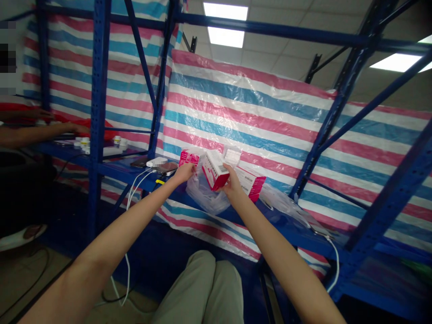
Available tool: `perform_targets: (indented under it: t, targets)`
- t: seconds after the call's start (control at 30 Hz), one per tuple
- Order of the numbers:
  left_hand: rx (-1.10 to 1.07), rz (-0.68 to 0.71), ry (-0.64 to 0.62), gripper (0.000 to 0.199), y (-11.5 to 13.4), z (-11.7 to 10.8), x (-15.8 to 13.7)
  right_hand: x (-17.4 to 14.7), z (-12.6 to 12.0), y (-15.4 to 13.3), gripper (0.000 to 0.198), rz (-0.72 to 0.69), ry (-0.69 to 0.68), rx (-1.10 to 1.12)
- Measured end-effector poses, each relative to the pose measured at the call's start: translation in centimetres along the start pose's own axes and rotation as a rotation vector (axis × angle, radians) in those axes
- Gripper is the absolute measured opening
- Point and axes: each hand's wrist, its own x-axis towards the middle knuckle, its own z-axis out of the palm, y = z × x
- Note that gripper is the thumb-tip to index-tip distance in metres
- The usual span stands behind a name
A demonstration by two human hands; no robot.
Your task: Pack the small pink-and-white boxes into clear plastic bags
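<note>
My right hand [231, 182] is closed around a pink-and-white carton [213, 168], held tilted above a clear plastic bag [209, 201] on the blue shelf. My left hand [186, 172] is pinched at the left edge of that bag. Just behind the left hand, another pink carton [189, 157] shows through the plastic. A larger pink-and-white carton [251, 181] stands to the right of my right hand. Between them at the back rests a small white packet [232, 155], too unclear to name.
Left of the bag lie phones [167, 168] and a white power bank [156, 162] with white cables. More plastic film [283, 200] and a cabled phone [320, 230] are at right. Blue uprights [99, 112] frame the shelf. Another person's arm [40, 133] reaches among small white bottles [84, 143].
</note>
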Motion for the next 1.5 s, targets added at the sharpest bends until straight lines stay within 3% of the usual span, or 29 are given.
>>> perform_targets:
  t: [0.1, 0.17, 0.3, 0.43, 0.57, 0.67, 0.77, 0.9, 1.0, 1.1, 1.37, 1.5]
  targets:
    - [0.028, -0.018, 0.019, 0.023, 0.4, -0.5, -0.1, 0.0, -1.7, 0.6, 0.03, 0.157, 0.208, 0.242]
    - [0.054, -0.016, 0.021, 0.023, 1.1, -0.7, -0.2, -0.2, -2.7, 1.1, 0.021, 0.195, 0.243, 0.283]
    - [0.149, 0.036, 0.031, 0.019, 2.6, -0.8, -0.8, -0.5, -4.2, 2.1, 0.016, 0.201, 0.195, 0.229]
    - [0.41, 0.27, -0.018, 0.039, 3.5, 0.0, -1.2, -0.5, -4.7, 3.0, 0.027, 0.19, 0.125, 0.158]
    - [0.43, 0.339, -0.114, 0.04, 3.6, 1.5, -1.3, 0.0, -4.6, 3.9, 0.04, 0.085, 0.056, -0.049]
    - [0.392, 0.298, -0.149, 0.03, 3.3, 2.7, -1.4, 0.7, -4.5, 4.5, 0.041, 0.007, 0.015, -0.274]
    - [0.329, 0.23, -0.169, 0.025, 3.0, 3.2, -1.2, 1.5, -4.3, 5.3, 0.049, 0.006, 0.051, -0.333]
    - [0.198, 0.132, -0.183, 0.021, 2.5, 2.7, -0.4, 2.2, -4.2, 6.5, 0.061, -0.122, 0.069, -0.429]
    - [0.117, 0.075, -0.166, 0.021, 2.1, 1.8, -0.2, 2.4, -4.4, 7.6, 0.058, -0.25, 0.01, -0.507]
    - [0.098, 0.056, -0.137, 0.022, 2.0, 0.7, -0.3, 2.5, -4.4, 8.6, 0.055, -0.282, -0.048, -0.572]
    - [0.177, 0.179, -0.208, 0.011, 2.7, 0.0, -1.3, 4.2, -3.7, 10.2, 0.058, -0.299, 0.004, -0.517]
    - [0.228, 0.223, -0.108, 0.023, 3.1, 0.3, -2.0, 4.4, -3.2, 10.7, 0.066, -0.285, -0.026, -0.58]
